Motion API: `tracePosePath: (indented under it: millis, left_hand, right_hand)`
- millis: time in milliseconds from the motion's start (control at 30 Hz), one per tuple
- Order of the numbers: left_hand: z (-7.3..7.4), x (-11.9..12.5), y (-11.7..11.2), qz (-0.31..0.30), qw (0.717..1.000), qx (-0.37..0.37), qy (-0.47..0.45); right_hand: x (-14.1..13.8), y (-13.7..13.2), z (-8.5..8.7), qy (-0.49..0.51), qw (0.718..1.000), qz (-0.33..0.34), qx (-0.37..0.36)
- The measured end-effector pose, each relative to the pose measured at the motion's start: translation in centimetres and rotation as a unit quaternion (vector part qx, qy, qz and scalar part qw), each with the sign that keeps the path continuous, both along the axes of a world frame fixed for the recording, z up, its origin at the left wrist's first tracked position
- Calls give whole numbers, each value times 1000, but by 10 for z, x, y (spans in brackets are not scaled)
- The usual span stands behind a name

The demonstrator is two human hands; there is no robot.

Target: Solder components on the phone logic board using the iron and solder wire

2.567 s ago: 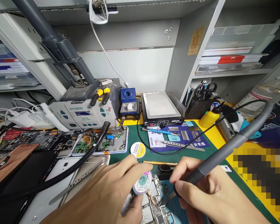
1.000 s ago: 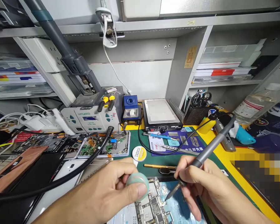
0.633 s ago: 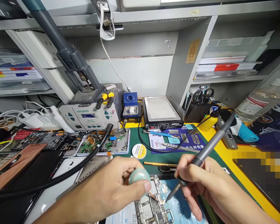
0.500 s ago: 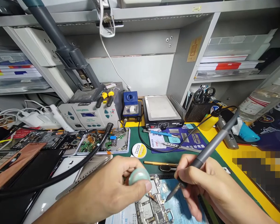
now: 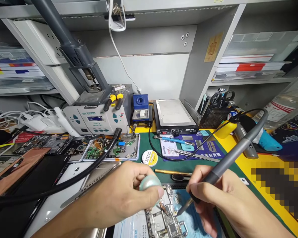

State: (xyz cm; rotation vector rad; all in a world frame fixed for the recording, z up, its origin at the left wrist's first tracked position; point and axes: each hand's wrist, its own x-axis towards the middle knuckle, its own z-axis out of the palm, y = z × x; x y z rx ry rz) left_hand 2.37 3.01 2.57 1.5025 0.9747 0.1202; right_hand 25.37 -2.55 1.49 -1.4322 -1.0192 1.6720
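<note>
My left hand [image 5: 129,191] is closed around a glossy, pale green, rounded thing [image 5: 150,182], thumb on its near side, above a phone logic board [image 5: 160,219]. A short copper-coloured strip [image 5: 163,207] shows just below it, over the board; whether the two are joined I cannot tell. My right hand [image 5: 211,201] grips a dark grey soldering iron [image 5: 225,162] like a pen. The iron is tilted, its tip at the board's right edge, seemingly touching it. Under the board lies a light blue work surface [image 5: 191,215], partly hidden by my hands.
A hot-air station [image 5: 96,120] with yellow-handled pliers on top stands at the back left. Its black hose [image 5: 84,173] crosses beside my left forearm. Behind the board are a gold-coloured tool [image 5: 172,172], a brush [image 5: 180,177], a round labelled tin [image 5: 149,158] and a heating plate [image 5: 173,112].
The camera view has shifted slightly, so the bench sits a little differently in the picture. Both hands keep their grips, and the iron's tip stays at the board's right edge.
</note>
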Motion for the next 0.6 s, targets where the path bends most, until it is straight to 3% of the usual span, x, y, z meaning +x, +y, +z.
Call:
tracePosePath:
  millis: [300,600]
  left_hand:
    - [2,3,4,-2,1000,-8,-27]
    - [-17,-1,0,19,999,45,-13]
  right_hand:
    - [0,-1,1,-10,1000,7,1]
    - [-2,-2,0,-14,1000,-3,6]
